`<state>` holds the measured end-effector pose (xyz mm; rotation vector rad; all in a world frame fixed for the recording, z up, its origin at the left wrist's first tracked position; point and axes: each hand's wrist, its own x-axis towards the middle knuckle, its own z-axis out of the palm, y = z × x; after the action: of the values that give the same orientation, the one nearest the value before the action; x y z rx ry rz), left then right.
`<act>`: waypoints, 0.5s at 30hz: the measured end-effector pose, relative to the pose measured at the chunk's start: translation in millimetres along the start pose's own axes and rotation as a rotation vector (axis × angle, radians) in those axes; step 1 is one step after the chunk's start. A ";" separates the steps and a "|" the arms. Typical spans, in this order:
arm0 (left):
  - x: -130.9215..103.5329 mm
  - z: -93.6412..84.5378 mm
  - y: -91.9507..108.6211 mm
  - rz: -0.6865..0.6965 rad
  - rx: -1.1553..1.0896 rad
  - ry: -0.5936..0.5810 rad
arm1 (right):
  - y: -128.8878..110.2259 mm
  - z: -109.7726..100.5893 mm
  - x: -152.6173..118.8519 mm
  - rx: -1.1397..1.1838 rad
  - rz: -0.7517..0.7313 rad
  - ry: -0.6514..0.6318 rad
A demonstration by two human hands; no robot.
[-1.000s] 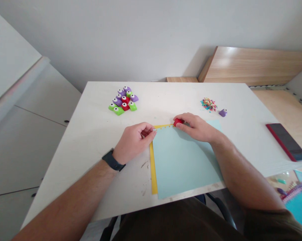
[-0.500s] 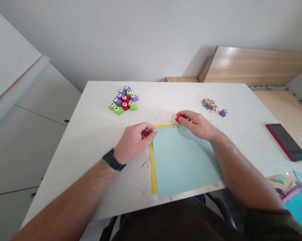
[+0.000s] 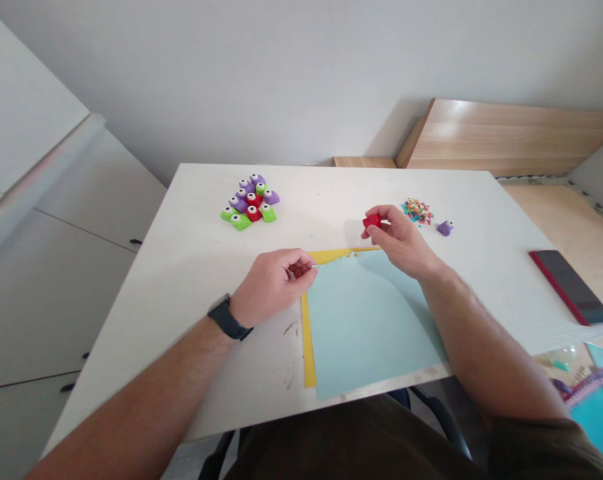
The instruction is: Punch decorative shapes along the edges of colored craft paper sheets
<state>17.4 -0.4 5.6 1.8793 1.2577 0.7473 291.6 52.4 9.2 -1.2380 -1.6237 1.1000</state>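
Note:
My right hand [image 3: 396, 240] grips a red punch [image 3: 372, 221] just above the table, past the top edge of the light blue paper [image 3: 371, 327]. The thumb and fingertips of my left hand [image 3: 276, 283] pinch the blue paper's top left corner. Under it a yellow sheet [image 3: 309, 353] shows along the left and top edges. Small yellow cut-outs [image 3: 352, 255] and notches lie along the blue paper's top edge. Several green, red and purple punches with eye shapes [image 3: 253, 200] stand grouped at the back left.
A pile of colourful paper bits [image 3: 418, 211] lies at the back right, beside a purple punch [image 3: 445, 229]. A dark phone-like object with a red edge [image 3: 571, 287] lies at the table's right side. Wooden boards [image 3: 506, 137] stand behind the right corner.
My right hand has lifted the red punch off the paper edge and moved it slightly right and away. The blue paper's top left corner sits slightly lower, showing more yellow.

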 end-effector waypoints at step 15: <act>-1.2 1.1 0.8 0.159 0.043 -0.106 | -6.1 -0.5 -3.0 -0.462 0.006 -0.038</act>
<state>18.2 -2.0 5.6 2.0446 1.0754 0.6976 291.0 48.6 14.9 -1.5176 -1.9738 0.7745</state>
